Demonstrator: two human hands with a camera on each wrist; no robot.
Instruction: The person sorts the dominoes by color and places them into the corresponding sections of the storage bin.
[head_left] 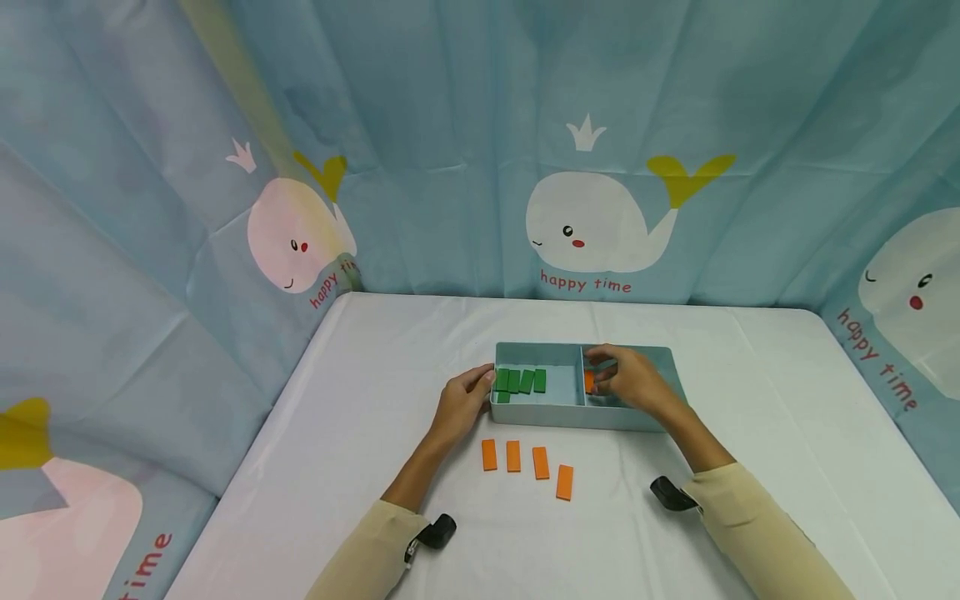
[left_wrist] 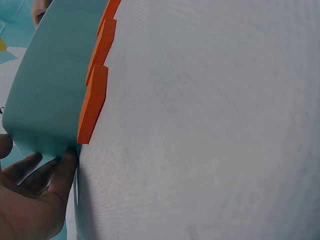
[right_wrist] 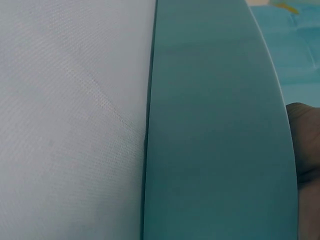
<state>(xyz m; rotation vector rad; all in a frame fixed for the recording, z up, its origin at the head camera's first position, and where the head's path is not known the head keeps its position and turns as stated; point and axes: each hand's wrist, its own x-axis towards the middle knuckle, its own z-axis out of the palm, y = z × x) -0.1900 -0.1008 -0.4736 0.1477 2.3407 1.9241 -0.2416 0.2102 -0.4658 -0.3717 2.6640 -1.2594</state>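
Left hand [head_left: 457, 410] loose, fingers resting against the left end of the box [head_left: 540, 415], frame centre. Right hand [head_left: 633, 383] reaches in from the lower right, fingers bent about an orange tile [head_left: 588, 382]; pinched or released, cannot tell. Box long axis across frame; four loose tiles [head_left: 513, 457], orange, on the desk [head_left: 412, 333] at lower centre, long axes near vertical. Left compartment [head_left: 566, 387]: five green tiles [head_left: 527, 382]; right compartment [head_left: 656, 358]: the orange tile
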